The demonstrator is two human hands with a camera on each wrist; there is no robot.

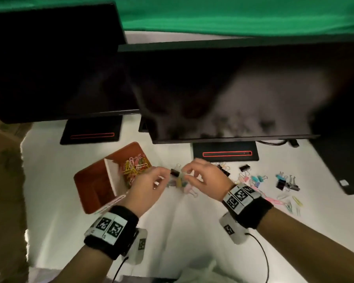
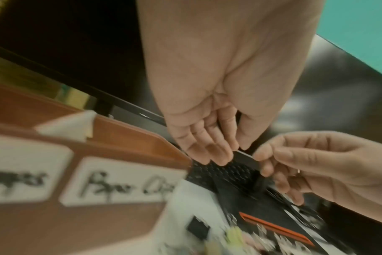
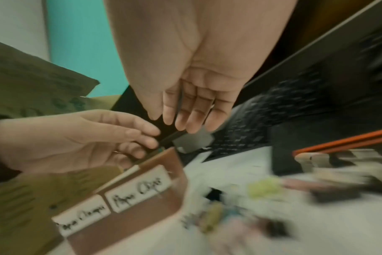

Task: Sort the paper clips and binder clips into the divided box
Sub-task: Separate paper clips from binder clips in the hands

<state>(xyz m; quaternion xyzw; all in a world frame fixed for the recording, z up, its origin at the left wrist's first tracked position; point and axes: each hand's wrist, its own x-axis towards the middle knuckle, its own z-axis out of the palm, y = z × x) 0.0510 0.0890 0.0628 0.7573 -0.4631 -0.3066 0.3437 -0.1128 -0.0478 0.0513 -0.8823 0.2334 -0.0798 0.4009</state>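
Note:
A small black binder clip hangs above the desk between my two hands. My left hand pinches its left side and my right hand pinches its right side, as the left wrist view also shows at the binder clip. To the left stands the brown divided box; coloured paper clips fill its far compartment. A "Paper Clips" label sits on its front wall. Loose pastel binder clips lie under my hands. More binder clips and paper clips lie to the right.
Two dark monitors hang over the back of the white desk; their black stands sit just behind the box and the clips. A dark flat device lies at the far right. Brown cardboard borders the left edge.

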